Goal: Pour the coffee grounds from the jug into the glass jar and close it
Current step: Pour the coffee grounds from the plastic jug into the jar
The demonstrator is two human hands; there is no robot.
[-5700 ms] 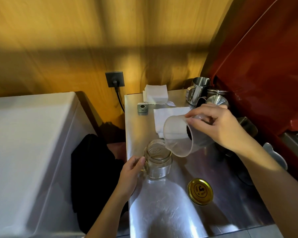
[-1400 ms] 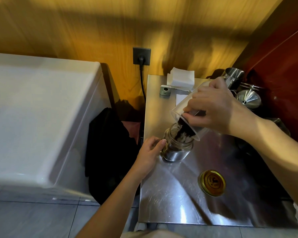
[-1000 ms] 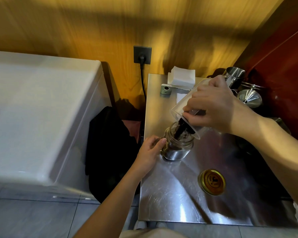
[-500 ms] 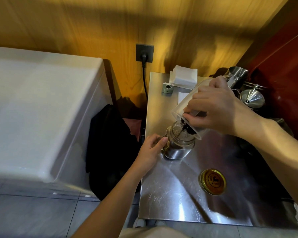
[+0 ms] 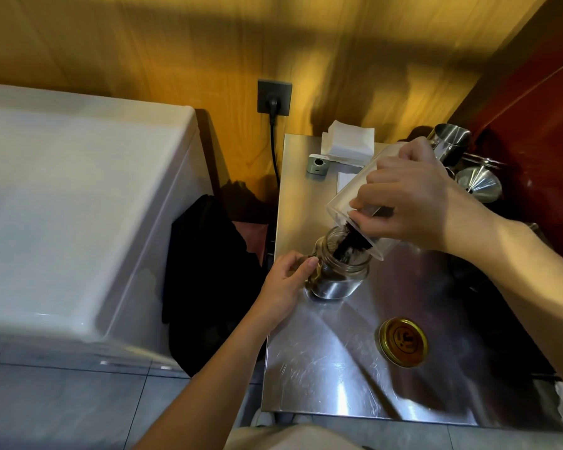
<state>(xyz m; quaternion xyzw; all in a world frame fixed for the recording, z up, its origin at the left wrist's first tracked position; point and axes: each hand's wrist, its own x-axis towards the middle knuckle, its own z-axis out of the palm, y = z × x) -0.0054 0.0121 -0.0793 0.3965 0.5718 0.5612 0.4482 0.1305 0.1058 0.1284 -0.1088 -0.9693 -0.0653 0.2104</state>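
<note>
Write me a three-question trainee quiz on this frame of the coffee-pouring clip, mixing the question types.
1. True or false: the gold lid is already screwed onto the glass jar.
2. Which hand tips the plastic jug over the jar? A) left hand B) right hand C) neither
3. Fill in: the left hand steadies the ____ on the steel counter.

Key:
1. False; the lid lies flat on the counter, nearer the person than the jar and apart from it.
2. B; the right hand holds the jug tilted, with coffee grounds sliding into the jar's mouth.
3. jar
</note>
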